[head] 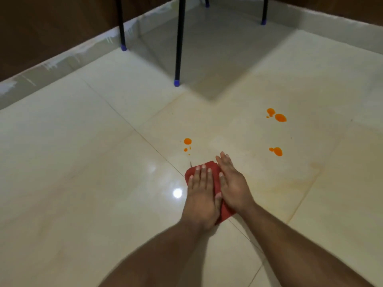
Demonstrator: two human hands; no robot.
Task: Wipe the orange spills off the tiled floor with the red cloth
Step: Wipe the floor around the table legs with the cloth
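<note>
Both hands lie flat on the red cloth [214,179], fingers straight and close together, pressing it to the tiled floor [83,162]; nothing is pinched or curled around. We note the left hand [202,193] covers the cloth's left half, the right hand [232,183] its right edge, with the fingertips [222,155] reaching past the cloth onto bare tile.

Largest to smallest, all placed from the cloth:
- Floor: glossy cream tiles; a grout line runs diagonally under the cloth. A bright light reflection sits just left of it.
- Black chair legs [179,42] with blue feet, well beyond the cloth, cut off by the top edge.
- Cloth: folded, long axis running from near-right to far-left, the far corner pointing toward the nearest spill. We cannot make out its full outline; the hands hide most of it.
- Orange spills: a pair of blobs [277,116] far and to the right; one blob [276,151] to the right; a small drop with droplets [187,141] just beyond the far corner, apart from the cloth.
</note>
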